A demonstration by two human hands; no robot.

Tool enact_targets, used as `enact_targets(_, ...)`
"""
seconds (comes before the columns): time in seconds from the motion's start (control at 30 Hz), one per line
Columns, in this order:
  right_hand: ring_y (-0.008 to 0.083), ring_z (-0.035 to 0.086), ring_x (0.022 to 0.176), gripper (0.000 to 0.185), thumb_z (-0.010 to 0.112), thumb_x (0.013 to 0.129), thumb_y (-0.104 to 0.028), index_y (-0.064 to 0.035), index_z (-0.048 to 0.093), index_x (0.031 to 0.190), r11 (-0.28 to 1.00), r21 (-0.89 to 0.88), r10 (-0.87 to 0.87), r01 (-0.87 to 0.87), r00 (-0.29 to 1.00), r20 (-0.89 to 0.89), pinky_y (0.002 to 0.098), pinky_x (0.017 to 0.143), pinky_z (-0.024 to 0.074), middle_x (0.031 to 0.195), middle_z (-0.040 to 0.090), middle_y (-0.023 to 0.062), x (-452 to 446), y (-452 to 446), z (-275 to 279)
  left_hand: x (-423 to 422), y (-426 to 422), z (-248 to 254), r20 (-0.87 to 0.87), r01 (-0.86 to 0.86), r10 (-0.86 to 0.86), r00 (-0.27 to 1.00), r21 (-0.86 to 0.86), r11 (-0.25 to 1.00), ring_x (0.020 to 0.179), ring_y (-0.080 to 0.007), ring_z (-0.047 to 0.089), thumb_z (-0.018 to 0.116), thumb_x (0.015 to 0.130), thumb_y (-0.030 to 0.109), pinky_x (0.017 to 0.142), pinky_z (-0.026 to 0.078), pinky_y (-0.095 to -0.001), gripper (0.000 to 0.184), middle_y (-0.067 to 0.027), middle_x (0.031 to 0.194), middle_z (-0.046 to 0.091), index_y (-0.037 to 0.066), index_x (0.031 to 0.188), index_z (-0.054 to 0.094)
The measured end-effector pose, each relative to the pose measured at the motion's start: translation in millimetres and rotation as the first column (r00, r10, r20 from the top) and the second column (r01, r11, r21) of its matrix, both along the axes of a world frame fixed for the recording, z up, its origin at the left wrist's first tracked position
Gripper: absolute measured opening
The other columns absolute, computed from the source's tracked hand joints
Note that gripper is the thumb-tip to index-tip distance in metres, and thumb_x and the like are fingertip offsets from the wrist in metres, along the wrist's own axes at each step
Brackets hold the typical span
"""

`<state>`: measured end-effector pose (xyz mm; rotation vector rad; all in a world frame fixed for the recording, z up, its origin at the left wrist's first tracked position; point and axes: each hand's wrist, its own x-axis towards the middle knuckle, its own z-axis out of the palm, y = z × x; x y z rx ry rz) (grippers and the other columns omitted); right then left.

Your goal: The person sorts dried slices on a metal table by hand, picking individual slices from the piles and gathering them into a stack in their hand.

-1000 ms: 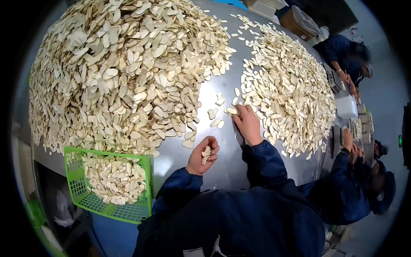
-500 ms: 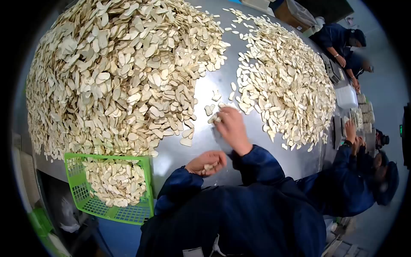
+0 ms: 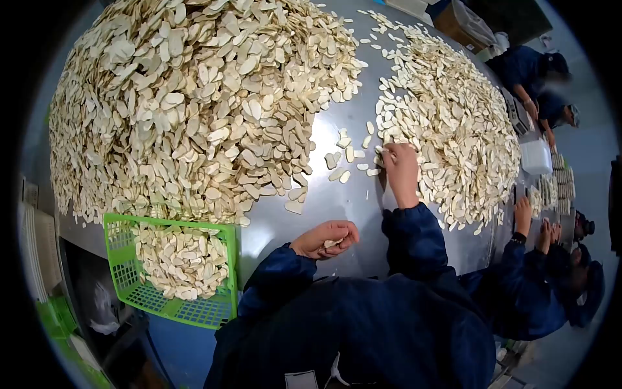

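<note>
My left hand (image 3: 326, 240) is curled closed above the near side of the metal table (image 3: 275, 236), with pale slices (image 3: 334, 243) partly showing inside its fingers. To the right, my right hand (image 3: 403, 174) reaches palm down to the near left edge of a heap of pale, dried-looking slices (image 3: 453, 123). Its fingers are bent together at the slices, and the fingertips are partly hidden. Several loose slices (image 3: 337, 174) lie on the metal just left of that hand. A much larger heap of slices (image 3: 188, 110) fills the left of the table.
A green plastic basket (image 3: 232, 272) holding slices stands at the table's near left edge. Co-workers in dark blue clothing (image 3: 518, 285) are at the right, one person's hand (image 3: 522, 215) near stacked pale goods (image 3: 564, 181). A white container (image 3: 536, 157) stands there too.
My right hand has moved right, from the loose slices to the edge of the right heap, leaving slices on the bare metal. My left hand has closed further around its slices.
</note>
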<state>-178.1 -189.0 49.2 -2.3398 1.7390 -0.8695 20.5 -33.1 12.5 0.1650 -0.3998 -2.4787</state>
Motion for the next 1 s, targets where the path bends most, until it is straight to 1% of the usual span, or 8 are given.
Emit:
enact_targets(0.2,0.0328,0.054,0.085,0.010,0.066,0.075,-0.010,-0.0032,0.061,0.081,0.946,0.165,0.291,-0.278,0.955,-0.057,0.0414,0.070,0.0438,0.079,0.057,0.0131,21.4,17.2,-6.1,-3.3,-2.1,1.5,0.101,-0.043,0.041,0.994,0.018,0.999,0.050,-0.0025,0.037,0.050,0.096,0.030,0.036,0.025,-0.0139,0.030,-0.0001,0.075,0.046,0.002,0.106,0.054)
enact_targets(0.3,0.0272,0.053,0.065,0.011,0.065,0.075,-0.005,-0.0009,0.056,0.079,0.892,0.326,0.269,-0.314,0.947,0.176,0.0356,0.058,0.0408,0.069,0.055,0.0118,23.0,19.8,2.5,-7.4,-3.4,0.3,0.107,-0.094,0.086,0.991,0.070,0.993,0.054,-0.0035,0.041,0.045,0.098,0.034,0.038,0.028,-0.0140,0.035,-0.0008,0.081,0.048,0.003,0.111,0.053)
enact_targets(0.43,0.0056,0.049,0.066,0.006,0.064,0.082,-0.004,-0.0010,0.060,0.085,0.499,0.647,0.181,-0.576,0.800,0.572,0.0225,0.059,0.0396,0.073,0.058,-0.0004,23.7,40.3,46.3,-10.3,-7.5,-4.2,0.034,-0.154,0.150,0.988,0.216,0.964,0.067,-0.0085,0.057,0.026,0.101,0.046,0.039,0.033,-0.0142,0.052,-0.0068,0.101,0.058,0.003,0.115,0.052)
enact_targets(0.5,0.0045,0.050,0.069,0.008,0.064,0.083,-0.005,-0.0016,0.063,0.090,0.426,0.645,0.143,-0.634,0.751,0.645,0.0215,0.062,0.0410,0.079,0.061,-0.0013,26.9,44.8,51.7,-11.1,-6.5,-1.4,0.088,-0.178,0.162,0.983,0.222,0.959,0.063,-0.0082,0.055,0.031,0.100,0.045,0.038,0.032,-0.0145,0.048,-0.0077,0.096,0.058,0.003,0.112,0.052)
enact_targets(0.67,0.0187,0.059,0.068,0.016,0.066,0.081,-0.011,0.0017,0.063,0.090,0.712,0.529,0.197,-0.461,0.855,0.480,0.0282,0.062,0.0451,0.078,0.062,0.0115,65.2,46.3,16.4,-3.6,-1.4,-1.8,0.084,0.108,-0.107,0.991,-0.012,0.994,0.048,-0.0039,0.041,0.052,0.094,0.022,0.037,0.028,-0.0139,0.023,-0.0045,0.076,0.051,0.001,0.087,0.056)
enact_targets(0.73,0.0324,0.056,0.082,0.016,0.065,0.077,-0.013,-0.0033,0.063,0.089,0.712,0.263,0.581,-0.651,0.757,0.299,0.0386,0.072,0.0459,0.085,0.060,0.0122,88.7,56.1,0.7,-1.4,1.9,1.4,0.051,0.209,-0.204,0.978,-0.113,0.971,0.049,-0.0036,0.038,0.052,0.092,0.012,0.039,0.027,-0.0157,0.019,-0.0031,0.075,0.048,-0.001,0.078,0.057)
enact_targets(0.87,0.0260,0.053,0.089,0.013,0.068,0.070,-0.013,-0.0097,0.058,0.079,0.490,0.010,0.859,-0.872,0.485,0.166,0.0391,0.083,0.0426,0.087,0.054,0.0060,125.4,82.2,-21.3,-1.2,-1.6,-3.3,0.197,0.385,-0.337,0.921,-0.313,0.868,0.052,-0.0054,0.039,0.051,0.090,0.007,0.044,0.030,-0.0182,0.020,-0.0043,0.075,0.049,-0.003,0.074,0.058)
enact_targets(1.0,0.0250,0.051,0.087,0.016,0.068,0.071,-0.008,-0.0112,0.055,0.079,0.611,-0.030,0.792,-0.791,0.610,0.032,0.0415,0.090,0.0388,0.087,0.050,0.0039,95.1,68.4,-28.0,-0.6,1.9,-2.5,0.099,0.301,-0.284,0.954,-0.271,0.914,0.055,-0.0062,0.040,0.053,0.090,0.012,0.045,0.031,-0.0187,0.021,-0.0048,0.075,0.050,-0.001,0.074,0.058)
